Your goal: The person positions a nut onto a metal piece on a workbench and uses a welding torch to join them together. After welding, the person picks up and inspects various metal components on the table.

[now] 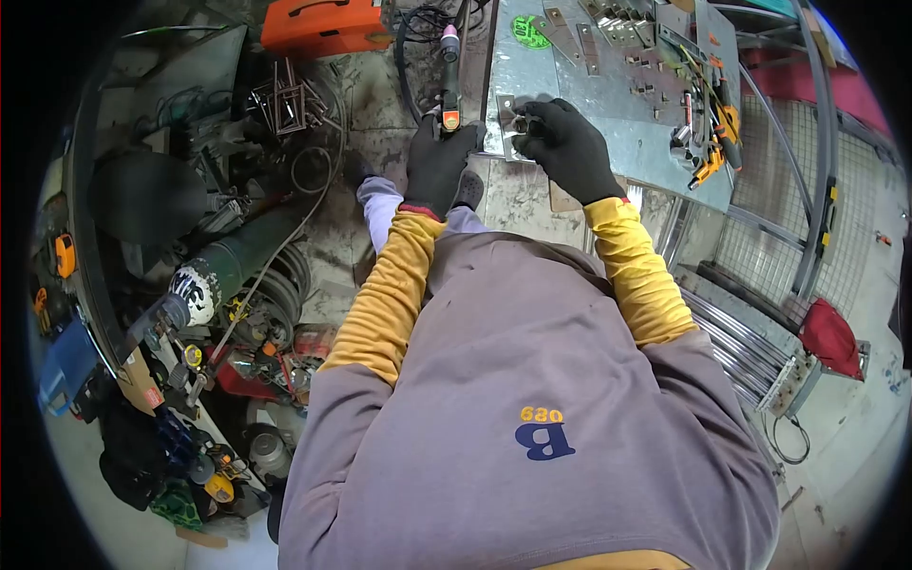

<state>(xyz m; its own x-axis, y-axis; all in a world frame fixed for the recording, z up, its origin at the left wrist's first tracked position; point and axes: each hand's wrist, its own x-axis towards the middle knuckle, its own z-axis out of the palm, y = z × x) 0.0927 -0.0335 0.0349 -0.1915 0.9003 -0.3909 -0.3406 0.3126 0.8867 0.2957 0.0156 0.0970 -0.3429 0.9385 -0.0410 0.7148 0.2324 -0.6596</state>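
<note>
My left hand (439, 161), in a black glove, is closed around the lower end of a welding torch (449, 90) with a pink tip pointing away from me. Over the near left edge of the metal table (617, 123), my right hand (567, 150), also gloved in black, has its fingers bent together at a small metal piece. What exactly those fingers hold is too small to make out. A flat metal plate (506, 112) lies on the table edge just left of them.
Flat strips (589, 49), small metal parts and orange-handled tools (728, 123) lie on the table. An orange case (323, 27) stands at the upper left. A green gas cylinder (228, 271), hoses and clutter fill the left side. Metal tubes (727, 347) lie at right.
</note>
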